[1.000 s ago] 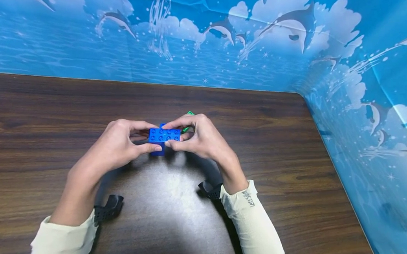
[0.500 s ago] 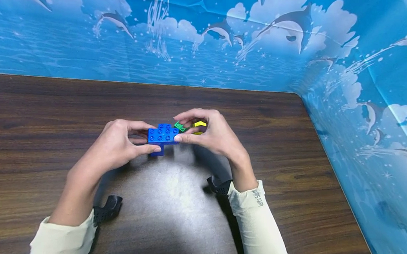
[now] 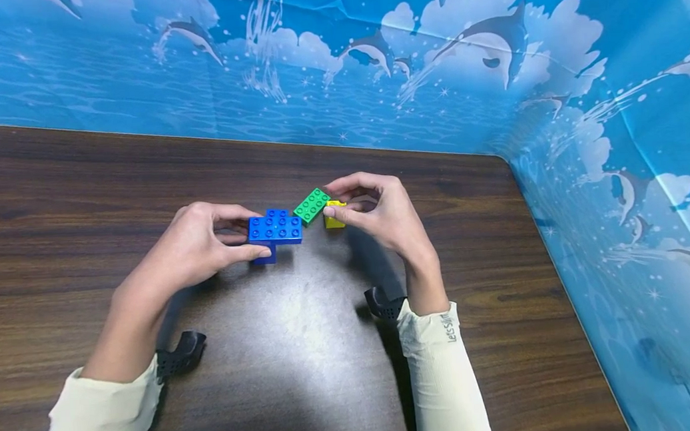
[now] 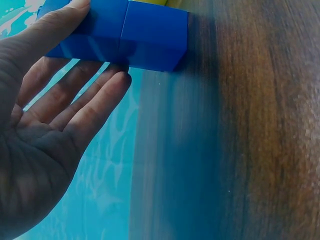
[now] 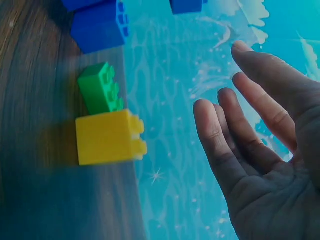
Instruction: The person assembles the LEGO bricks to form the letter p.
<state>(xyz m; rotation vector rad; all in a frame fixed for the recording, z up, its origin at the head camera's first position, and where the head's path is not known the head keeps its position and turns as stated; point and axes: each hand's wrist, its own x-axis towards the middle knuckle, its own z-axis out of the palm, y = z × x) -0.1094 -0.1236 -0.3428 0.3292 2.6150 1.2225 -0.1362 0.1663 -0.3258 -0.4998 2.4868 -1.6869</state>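
Note:
Several studded blue toy building bricks [image 3: 275, 230], joined with one on top across the others, are pinched at their left end by my left hand [image 3: 199, 246]. In the left wrist view, the thumb presses the near face of the blue bricks [image 4: 155, 37] and the fingers reach behind. My right hand [image 3: 388, 214] hovers at a yellow brick [image 3: 335, 221], thumb and fingers parted. The right wrist view has this hand [image 5: 260, 150] apart from the yellow brick [image 5: 102, 140], holding nothing. Between the blue and yellow bricks lies a green brick [image 3: 311, 206], set at a slant.
The bricks are on a dark wood-grain table [image 3: 474, 253]. Beyond its back and right edges hangs a blue dolphin-print sheet [image 3: 310, 64]. Black wrist mounts [image 3: 182, 355] stick out from the cuffs of both pale sleeves [image 3: 447, 382].
My right hand has let go of the blue bricks and moved right to the yellow brick, uncovering the green and yellow ones. My left hand keeps its grip on the blue bricks.

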